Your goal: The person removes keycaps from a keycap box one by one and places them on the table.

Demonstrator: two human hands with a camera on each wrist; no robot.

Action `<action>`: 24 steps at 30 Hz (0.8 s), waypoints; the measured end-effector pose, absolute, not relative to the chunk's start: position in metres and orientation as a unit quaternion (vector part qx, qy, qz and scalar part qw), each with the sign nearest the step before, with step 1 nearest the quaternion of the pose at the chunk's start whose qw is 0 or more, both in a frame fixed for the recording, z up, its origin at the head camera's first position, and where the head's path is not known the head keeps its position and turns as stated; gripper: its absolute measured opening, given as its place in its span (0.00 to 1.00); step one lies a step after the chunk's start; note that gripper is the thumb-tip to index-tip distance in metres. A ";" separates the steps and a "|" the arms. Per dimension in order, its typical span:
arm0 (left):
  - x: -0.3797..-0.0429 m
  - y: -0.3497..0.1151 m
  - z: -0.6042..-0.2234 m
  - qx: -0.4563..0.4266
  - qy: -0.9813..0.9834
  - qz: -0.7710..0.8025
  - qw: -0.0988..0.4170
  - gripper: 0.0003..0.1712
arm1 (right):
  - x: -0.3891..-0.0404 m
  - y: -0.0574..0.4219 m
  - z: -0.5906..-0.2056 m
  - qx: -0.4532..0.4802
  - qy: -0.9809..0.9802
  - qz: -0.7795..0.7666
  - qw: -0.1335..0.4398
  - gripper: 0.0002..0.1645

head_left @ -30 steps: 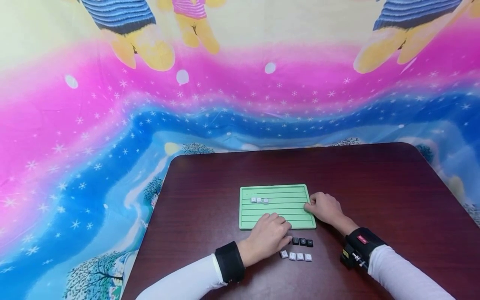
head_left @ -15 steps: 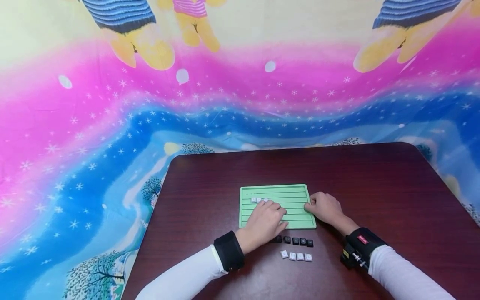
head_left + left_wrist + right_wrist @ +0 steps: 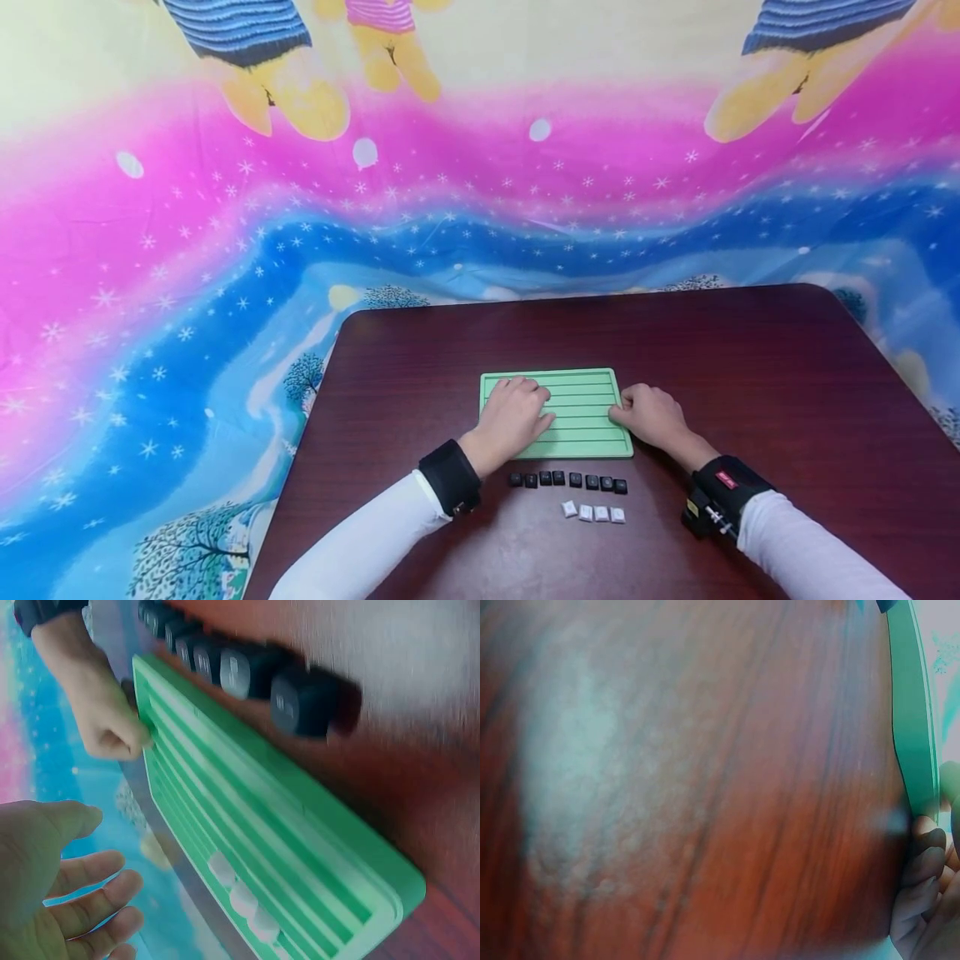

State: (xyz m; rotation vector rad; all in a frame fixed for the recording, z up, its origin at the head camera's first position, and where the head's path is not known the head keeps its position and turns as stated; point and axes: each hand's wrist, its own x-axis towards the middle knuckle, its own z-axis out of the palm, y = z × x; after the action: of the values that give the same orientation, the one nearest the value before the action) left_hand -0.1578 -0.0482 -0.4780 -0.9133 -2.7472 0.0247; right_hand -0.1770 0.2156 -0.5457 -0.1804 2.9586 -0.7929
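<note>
A light green ridged tray [image 3: 585, 423] lies on the table. My left hand [image 3: 513, 414] is over its left part, and the left wrist view shows the fingers loosely bent and apart with nothing between them. Several white keycaps [image 3: 242, 898] sit side by side in a groove of the tray in that view; the hand hides them from the head camera. My right hand [image 3: 654, 417] grips the tray's right rim between thumb and curled fingers, also visible at the right edge of the right wrist view.
In front of the tray runs a row of several black keycaps [image 3: 558, 477]. Nearer still is a shorter row of white keycaps [image 3: 585, 513], the leftmost turned askew. The dark wooden table [image 3: 420, 358] meets a printed cloth backdrop [image 3: 450, 192] at its far edge.
My left hand has moved away from the keycap rows, forward and left over the tray, uncovering the left end of the black row and covering the white keycaps in the tray. The right hand stays put.
</note>
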 end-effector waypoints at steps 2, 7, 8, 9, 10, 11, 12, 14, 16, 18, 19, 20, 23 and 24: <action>-0.163 -0.050 -0.478 -0.305 -0.944 0.009 0.121 0.13 | -0.178 0.216 -0.546 -0.060 0.963 -0.258 0.037 0.25; -0.171 -0.053 -0.480 -0.293 -0.949 0.011 0.112 0.13 | -0.180 0.216 -0.545 -0.060 0.964 -0.255 0.040 0.25; -0.172 -0.053 -0.480 -0.291 -0.950 0.012 0.109 0.13 | -0.180 0.216 -0.545 -0.060 0.964 -0.254 0.040 0.25; -0.173 -0.053 -0.481 -0.289 -0.951 0.015 0.106 0.13 | -0.181 0.216 -0.546 -0.060 0.965 -0.254 0.041 0.25; -0.174 -0.053 -0.481 -0.287 -0.952 0.016 0.103 0.13 | -0.181 0.216 -0.546 -0.060 0.965 -0.253 0.041 0.25; -0.175 -0.053 -0.481 -0.285 -0.953 0.017 0.100 0.13 | -0.181 0.216 -0.546 -0.060 0.965 -0.253 0.042 0.25; -0.176 -0.053 -0.481 -0.282 -0.954 0.018 0.096 0.14 | -0.181 0.216 -0.546 -0.059 0.965 -0.253 0.042 0.25; -0.178 -0.053 -0.480 -0.278 -0.956 0.018 0.089 0.14 | -0.181 0.216 -0.547 -0.060 0.965 -0.253 0.041 0.25; -0.181 -0.054 -0.480 -0.273 -0.958 0.018 0.081 0.16 | -0.181 0.217 -0.547 -0.061 0.965 -0.253 0.040 0.25; -0.183 -0.054 -0.481 -0.269 -0.961 0.014 0.071 0.16 | -0.181 0.217 -0.547 -0.063 0.964 -0.254 0.038 0.25; -0.185 -0.054 -0.481 -0.267 -0.961 0.012 0.067 0.17 | -0.181 0.217 -0.547 -0.064 0.964 -0.255 0.037 0.26; -0.186 -0.055 -0.482 -0.267 -0.962 0.010 0.062 0.17 | -0.181 0.217 -0.546 -0.065 0.964 -0.256 0.036 0.26; -0.189 -0.056 -0.484 -0.266 -0.963 0.006 0.050 0.16 | -0.182 0.217 -0.546 -0.069 0.963 -0.257 0.037 0.26; -0.189 -0.056 -0.485 -0.267 -0.963 0.006 0.047 0.16 | -0.182 0.217 -0.546 -0.070 0.963 -0.257 0.037 0.26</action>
State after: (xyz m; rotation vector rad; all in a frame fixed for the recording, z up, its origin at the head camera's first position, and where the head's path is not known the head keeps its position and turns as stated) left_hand -0.1892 -0.0565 -0.4846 -0.8140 -2.9359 0.0169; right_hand -0.1818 0.2174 -0.5460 -0.2141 2.9576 -0.7879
